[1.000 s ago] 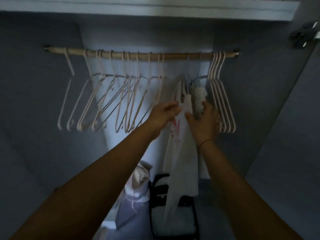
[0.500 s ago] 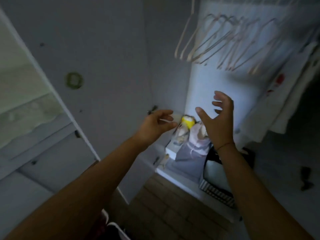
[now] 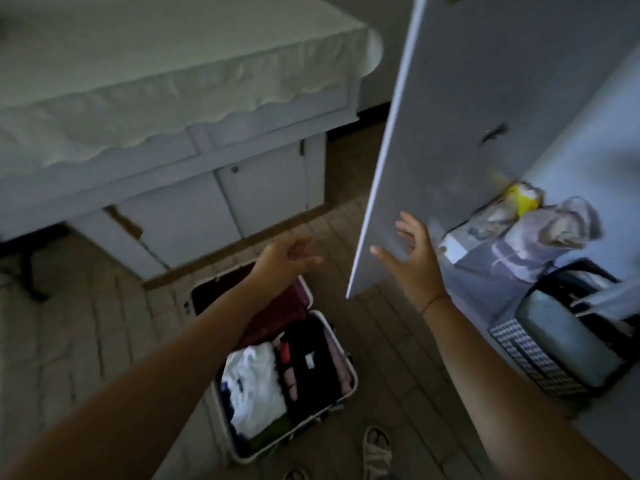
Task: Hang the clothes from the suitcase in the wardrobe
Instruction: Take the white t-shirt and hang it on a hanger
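An open suitcase [image 3: 341, 348] lies on the tiled floor below me, with a maroon lid and a white-rimmed half. It holds folded clothes: a white garment [image 3: 254, 386], black items [image 3: 310, 368] and pink pieces. My left hand [image 3: 284, 259] hovers above the suitcase lid, empty, fingers loosely curled. My right hand [image 3: 410, 252] is raised in front of the lower edge of the open wardrobe door [image 3: 450, 116], fingers spread, holding nothing. The hanging rail is out of view.
A bed with a white cover [image 3: 156, 74] and drawers beneath stands at the left. On the wardrobe floor at the right sit bundled bags [image 3: 540, 233], a yellow item [image 3: 523, 199] and a checked basket [image 3: 530, 355]. A sandalled foot [image 3: 375, 450] stands near the suitcase.
The view has swung from the rail of hangers down and left to the floor and suitcase. Both hands have let go of the hung white garment and now hang empty in the air.
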Action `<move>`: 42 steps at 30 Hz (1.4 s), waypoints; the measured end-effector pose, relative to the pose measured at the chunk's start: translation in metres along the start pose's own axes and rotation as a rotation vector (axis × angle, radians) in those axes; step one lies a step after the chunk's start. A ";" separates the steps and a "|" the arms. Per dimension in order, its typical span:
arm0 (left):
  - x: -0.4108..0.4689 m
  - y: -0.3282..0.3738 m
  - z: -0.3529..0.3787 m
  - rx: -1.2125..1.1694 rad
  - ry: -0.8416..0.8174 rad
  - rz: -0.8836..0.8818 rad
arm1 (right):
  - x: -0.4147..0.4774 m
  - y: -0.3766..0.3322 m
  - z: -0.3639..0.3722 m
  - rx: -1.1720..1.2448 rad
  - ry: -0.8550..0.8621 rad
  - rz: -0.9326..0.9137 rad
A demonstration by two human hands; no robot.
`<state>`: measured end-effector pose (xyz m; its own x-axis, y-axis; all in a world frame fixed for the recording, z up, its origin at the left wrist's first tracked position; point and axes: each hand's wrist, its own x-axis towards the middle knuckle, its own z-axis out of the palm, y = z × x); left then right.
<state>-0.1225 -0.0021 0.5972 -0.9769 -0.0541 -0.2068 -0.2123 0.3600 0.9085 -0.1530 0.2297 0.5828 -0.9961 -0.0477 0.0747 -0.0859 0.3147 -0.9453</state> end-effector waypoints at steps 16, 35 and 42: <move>-0.090 -0.446 0.029 -0.118 0.382 -0.729 | -0.106 0.304 0.294 -0.202 -0.716 0.306; -0.083 -0.726 0.134 0.012 0.569 -1.057 | -0.082 0.551 0.541 -0.763 -0.963 0.014; -0.078 -0.716 0.121 -0.264 0.659 -0.935 | -0.094 0.560 0.521 -0.518 -0.531 0.552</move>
<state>0.1084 -0.1429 -0.0813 -0.2454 -0.6949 -0.6759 -0.7772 -0.2758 0.5656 -0.0966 -0.0834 -0.1190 -0.7689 -0.1525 -0.6209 0.2720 0.8009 -0.5335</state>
